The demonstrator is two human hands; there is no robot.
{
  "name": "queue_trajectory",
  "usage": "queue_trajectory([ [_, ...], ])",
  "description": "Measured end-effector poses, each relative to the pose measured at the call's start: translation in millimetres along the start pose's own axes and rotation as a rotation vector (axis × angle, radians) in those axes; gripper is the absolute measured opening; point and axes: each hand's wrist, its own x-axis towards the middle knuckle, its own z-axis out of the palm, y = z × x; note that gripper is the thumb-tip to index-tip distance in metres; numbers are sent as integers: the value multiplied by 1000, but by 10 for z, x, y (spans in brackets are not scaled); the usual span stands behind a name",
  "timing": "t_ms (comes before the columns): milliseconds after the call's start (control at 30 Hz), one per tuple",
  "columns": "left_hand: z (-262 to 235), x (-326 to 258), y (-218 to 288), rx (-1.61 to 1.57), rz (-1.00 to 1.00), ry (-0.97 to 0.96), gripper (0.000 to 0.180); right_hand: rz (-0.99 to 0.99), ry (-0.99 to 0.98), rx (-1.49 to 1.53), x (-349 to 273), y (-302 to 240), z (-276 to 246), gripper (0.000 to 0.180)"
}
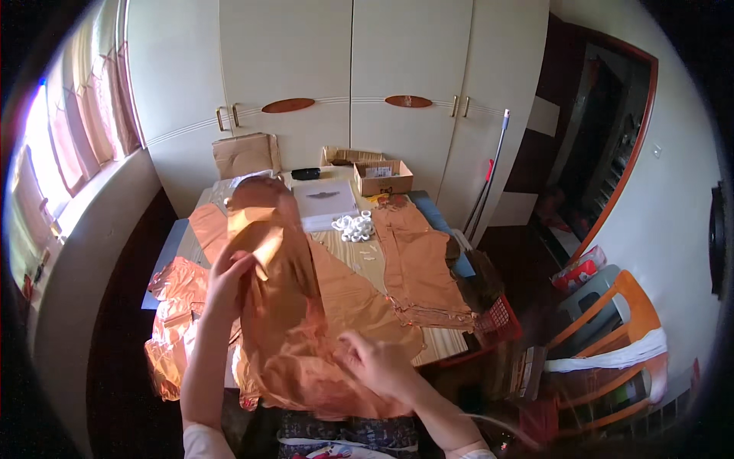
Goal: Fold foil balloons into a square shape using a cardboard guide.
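A large, crumpled copper-coloured foil sheet [283, 336] is raised in front of me, its upper end standing above the table and its lower part bunched near my lap. My left hand [232, 277] is closed on its left edge, thumb on the shiny side. Lower down, my right hand [376, 366] pinches the right side of the sheet, slightly blurred. Beneath it, a flat copper-coloured sheet [355, 298] lies on the table. To the left is a heap of crinkled shiny foil [172, 333]. A neat stack of folded copper-coloured sheets [419, 264] lies to the right.
On the wood-patterned table [443, 346] are white rings [354, 226], a white box [325, 200], a small black tray [306, 174] and an open cardboard box [384, 180]. A red basket [501, 321] stands at the right edge. A wooden chair [631, 306] is further right.
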Motion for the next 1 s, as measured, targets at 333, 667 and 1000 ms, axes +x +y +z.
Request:
queue_trajectory([
  [333, -119, 902, -1253, 27, -188, 68, 12, 290, -244, 42, -65, 744, 328, 37],
  [667, -166, 940, -1335, 287, -312, 44, 20, 491, -155, 330, -194, 1098, 229, 39],
  [1000, -217, 1160, -1780, 639, -79, -80, 33, 576, -96, 253, -335, 1277, 94, 40],
])
